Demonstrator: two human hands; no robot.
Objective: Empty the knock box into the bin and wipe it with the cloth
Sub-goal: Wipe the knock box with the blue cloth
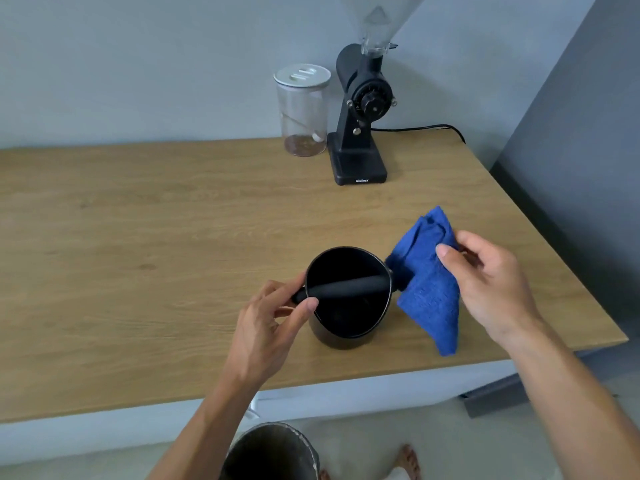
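A black round knock box point(346, 317) with a padded bar across its mouth stands upright on the wooden counter point(173, 237), near the front edge. My left hand point(270, 327) grips its left rim at the bar's end, thumb on top. My right hand point(491, 282) holds a folded blue cloth point(427, 282) just right of the box; the cloth touches the box's right rim and hangs down to the counter. A round metal bin point(273, 452) stands open on the floor below the counter edge, its inside dark.
A black coffee grinder point(360, 116) with a clear hopper stands at the back, its cable running right. A clear lidded jar point(303, 112) with some grounds sits left of it. A dark wall panel point(588, 168) borders the counter's right side. A bare foot point(410, 462) shows beside the bin.
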